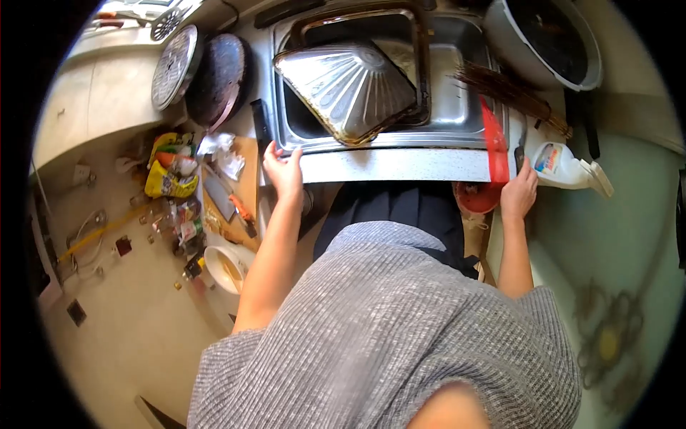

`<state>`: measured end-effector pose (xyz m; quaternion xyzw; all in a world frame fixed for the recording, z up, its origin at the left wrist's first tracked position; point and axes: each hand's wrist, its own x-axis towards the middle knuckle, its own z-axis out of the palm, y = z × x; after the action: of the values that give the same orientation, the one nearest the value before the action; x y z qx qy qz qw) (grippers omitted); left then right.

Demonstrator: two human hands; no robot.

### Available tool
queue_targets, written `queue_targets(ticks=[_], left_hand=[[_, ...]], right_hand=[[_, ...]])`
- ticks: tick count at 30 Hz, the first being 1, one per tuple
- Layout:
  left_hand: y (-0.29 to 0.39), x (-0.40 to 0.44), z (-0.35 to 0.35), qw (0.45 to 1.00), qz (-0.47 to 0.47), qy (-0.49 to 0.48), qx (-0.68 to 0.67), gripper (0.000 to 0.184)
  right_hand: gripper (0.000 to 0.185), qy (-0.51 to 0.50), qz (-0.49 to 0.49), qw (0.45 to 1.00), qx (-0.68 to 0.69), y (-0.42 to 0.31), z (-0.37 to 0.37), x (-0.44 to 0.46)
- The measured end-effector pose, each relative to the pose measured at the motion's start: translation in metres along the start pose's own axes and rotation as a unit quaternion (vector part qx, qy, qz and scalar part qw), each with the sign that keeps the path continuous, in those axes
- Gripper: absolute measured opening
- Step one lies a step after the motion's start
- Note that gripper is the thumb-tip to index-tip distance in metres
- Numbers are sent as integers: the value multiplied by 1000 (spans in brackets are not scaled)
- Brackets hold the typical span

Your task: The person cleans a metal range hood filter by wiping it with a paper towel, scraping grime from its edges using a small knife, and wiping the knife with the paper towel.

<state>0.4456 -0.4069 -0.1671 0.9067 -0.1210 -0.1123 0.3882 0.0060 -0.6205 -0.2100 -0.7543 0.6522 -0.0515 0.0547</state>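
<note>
White spray bottle (567,170), right, bears a coloured label (549,158) (wording illegible); left hand (284,174) spread, unclenched, at the sink (414,141), near left; right hand (519,191), grip indeterminable.

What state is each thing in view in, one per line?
Left hand: open, at the counter edge
Right hand: at the counter edge, grip unclear
Ridged metal tray: askew over the sink, rim browned
Other tray: partly covered, rim browned
Spray bottle: nozzle attached
Knife: on the chopping board
</note>
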Motion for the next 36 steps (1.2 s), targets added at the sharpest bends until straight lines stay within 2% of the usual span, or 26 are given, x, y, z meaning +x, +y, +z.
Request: queue_targets(ticks=[4,8,12,14,16,19,22,23,26,28,32,36], left_hand=[[36,-14,6,998,22,-8,52,65],[28,3,7,995,57,-25,80,52],[28,20,11,995,76,-44,45,40],[21,32,17,996,63,-61,-3,38],[21,43,20,996,34,-81,-30,35],[20,55,26,992,55,-91,-62,33],[17,64,37,987,50,-113,-104,30],[15,66,41,985,54,-113,-116,29],[19,67,47,982,47,-113,-140,26],[22,66,46,980,40,-113,-161,25],[21,64,45,973,13,-135,-186,24],[14,62,54,964,6,-152,-216,23]], right_hand=[[47,-31,16,998,54,-3,-16,-1],[45,-72,71,991,93,-15,-43,-16],[42,-64,68,992,81,-21,-57,-37],[42,-88,83,990,73,-27,-70,-49],[38,-64,78,990,99,-37,-85,-63],[34,-84,73,980,165,-71,-113,-78],[32,-135,-2,948,288,-128,-125,-74],[30,-214,52,928,300,-159,-136,-68],[28,-176,-121,916,340,-222,-119,-51],[26,-279,-65,901,325,-265,-126,-39],[24,-303,-67,857,412,-299,-98,-29],[25,-329,-67,861,383,-317,-94,-19]])
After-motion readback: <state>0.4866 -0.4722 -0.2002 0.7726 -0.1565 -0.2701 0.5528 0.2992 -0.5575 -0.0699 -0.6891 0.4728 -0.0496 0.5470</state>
